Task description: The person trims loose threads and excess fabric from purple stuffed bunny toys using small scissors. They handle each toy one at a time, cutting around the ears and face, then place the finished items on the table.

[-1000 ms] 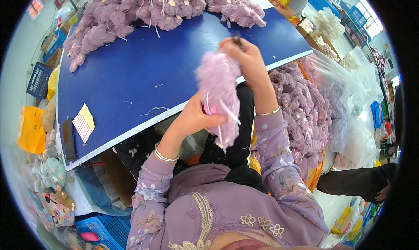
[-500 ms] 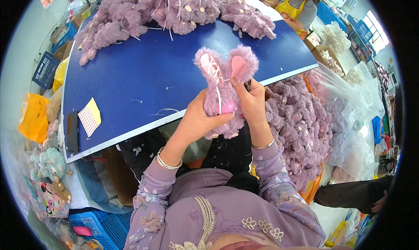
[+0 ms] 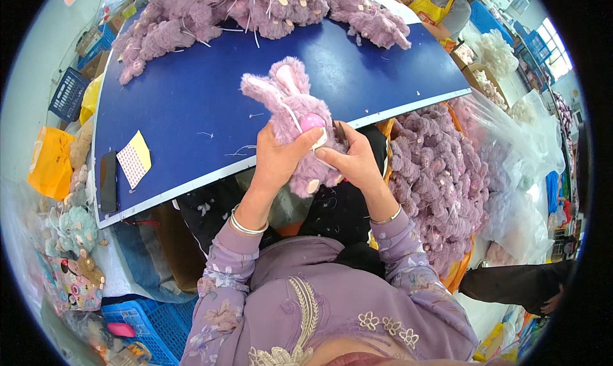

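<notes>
A lilac plush rabbit (image 3: 304,101) is held over the table's near edge, its ears leaning toward the upper left. My left hand (image 3: 278,158) is closed round its side, the thumb lying by a shiny pink round piece (image 3: 311,122) on its front. A white ribbon (image 3: 291,118) runs down the rabbit past that piece. My right hand (image 3: 352,160) is closed at the lower body, thumb pressed by the ribbon. From its fingers juts a dark pointed tool (image 3: 339,132); the rest of it is hidden, so its kind is unclear.
Many lilac plush pieces with white ribbons (image 3: 281,11) are heaped along the far side of the blue table (image 3: 211,104). A phone (image 3: 108,181) and a patterned card (image 3: 134,160) lie at left. More plush fills an orange-edged bag (image 3: 440,181) at right. A co-worker in a yellow apron (image 3: 429,9) is beyond.
The rabbit has tipped to the left and come round, its ears now further left. My right hand has moved from beside the ear down to the lower body and ribbon.
</notes>
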### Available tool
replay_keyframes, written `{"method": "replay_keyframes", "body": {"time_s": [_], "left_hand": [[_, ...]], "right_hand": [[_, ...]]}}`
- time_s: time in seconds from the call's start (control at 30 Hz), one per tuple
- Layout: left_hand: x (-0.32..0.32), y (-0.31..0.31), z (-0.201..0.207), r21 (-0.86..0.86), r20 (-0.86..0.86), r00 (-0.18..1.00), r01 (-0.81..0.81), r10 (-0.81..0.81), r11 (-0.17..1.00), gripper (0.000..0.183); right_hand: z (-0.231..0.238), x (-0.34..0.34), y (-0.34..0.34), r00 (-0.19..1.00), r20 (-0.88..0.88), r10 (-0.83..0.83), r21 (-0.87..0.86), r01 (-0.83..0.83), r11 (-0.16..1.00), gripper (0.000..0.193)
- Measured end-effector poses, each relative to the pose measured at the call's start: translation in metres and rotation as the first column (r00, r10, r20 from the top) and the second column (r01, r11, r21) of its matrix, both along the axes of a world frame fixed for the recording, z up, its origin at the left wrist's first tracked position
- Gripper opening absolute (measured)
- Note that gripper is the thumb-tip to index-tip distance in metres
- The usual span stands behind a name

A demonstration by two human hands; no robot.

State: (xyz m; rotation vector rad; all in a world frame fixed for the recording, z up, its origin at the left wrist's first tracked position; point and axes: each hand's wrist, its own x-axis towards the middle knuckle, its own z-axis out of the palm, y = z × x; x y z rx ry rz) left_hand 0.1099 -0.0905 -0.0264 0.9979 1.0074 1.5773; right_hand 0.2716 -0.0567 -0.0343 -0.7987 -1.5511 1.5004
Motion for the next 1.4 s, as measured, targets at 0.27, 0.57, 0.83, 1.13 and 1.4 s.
{"method": "replay_keyframes", "body": {"time_s": [0.27, 0.57, 0.83, 1.13, 1.4], "left_hand": [[-0.008, 0.002, -0.012, -0.119, 0.056, 0.997, 0.050, -0.044, 0.992, 0.034], [-0.003, 0.004, -0.020, -0.132, -0.043, 0.992, 0.111, -0.118, 0.985, 0.034], [0.000, 0.034, 0.005, 0.224, -0.182, 0.940, 0.324, -0.288, 0.919, 0.072], [0.083, 0.039, -0.044, -0.205, -0.029, 0.966, 0.246, -0.257, 0.947, 0.049], [0.105, 0.102, 0.073, 0.572, -0.632, 0.591, -0.082, 0.502, 0.816, 0.026]], "right_hand": [[-0.001, -0.003, 0.000, 0.998, 0.036, -0.050, 0.066, 0.047, 0.997, 0.051], [0.005, 0.003, 0.005, 0.995, 0.085, -0.048, 0.032, 0.045, 0.998, 0.063], [0.046, 0.093, 0.054, 0.671, -0.702, -0.239, -0.102, 0.237, 0.966, 0.012], [-0.003, 0.038, 0.053, 0.711, -0.460, -0.532, -0.294, 0.443, 0.847, 0.019], [-0.039, 0.041, 0.099, 0.595, -0.187, -0.782, -0.552, 0.594, 0.585, 0.020]]}}
